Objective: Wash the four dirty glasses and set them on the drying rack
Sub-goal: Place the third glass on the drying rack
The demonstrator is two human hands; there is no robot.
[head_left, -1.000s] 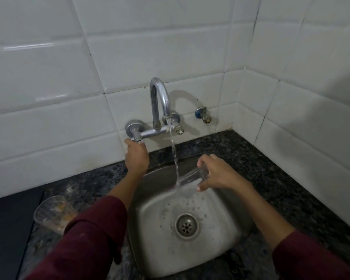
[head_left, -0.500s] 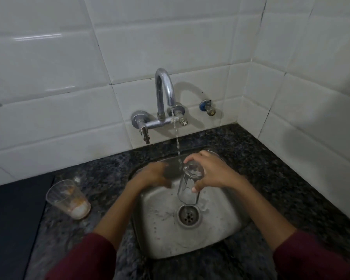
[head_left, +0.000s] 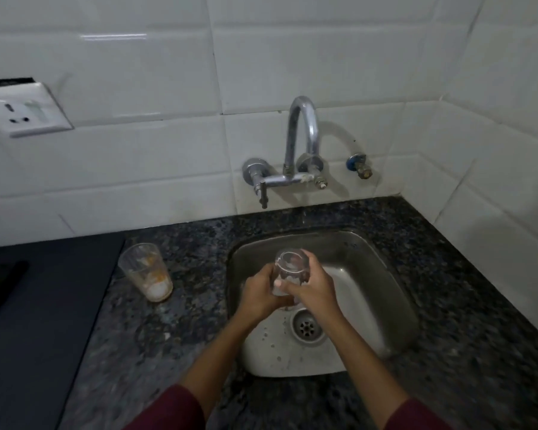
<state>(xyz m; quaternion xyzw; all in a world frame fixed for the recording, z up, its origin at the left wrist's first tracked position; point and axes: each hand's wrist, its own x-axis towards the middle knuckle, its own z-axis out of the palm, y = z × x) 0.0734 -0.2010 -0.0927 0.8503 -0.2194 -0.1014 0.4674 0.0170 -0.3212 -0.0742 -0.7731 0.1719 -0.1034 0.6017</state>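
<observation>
Clear glass (head_left: 289, 271) is held over the steel sink (head_left: 385, 274), above and a little behind the drain (head_left: 306, 328). It stands nearly upright, its long axis vertical with a small lean away from the person, and the round end at the top faces the camera; I cannot tell for sure if this end is the mouth or the base. Both hands hold it. The left hand (head_left: 258, 293) wraps its fingers around the lower part from the left side, and the right hand (head_left: 312, 288) curls around it from the right, with the thumb pressed across the front of the glass.

Two glasses are visible in all. The second glass (head_left: 146, 273) stands upright on the dark speckled counter (head_left: 187, 305), left of the sink and well apart from the hands, mouth up, with orange and white residue inside. One curved metal tap (head_left: 302, 141) is fixed on the white tiled wall behind the sink.
</observation>
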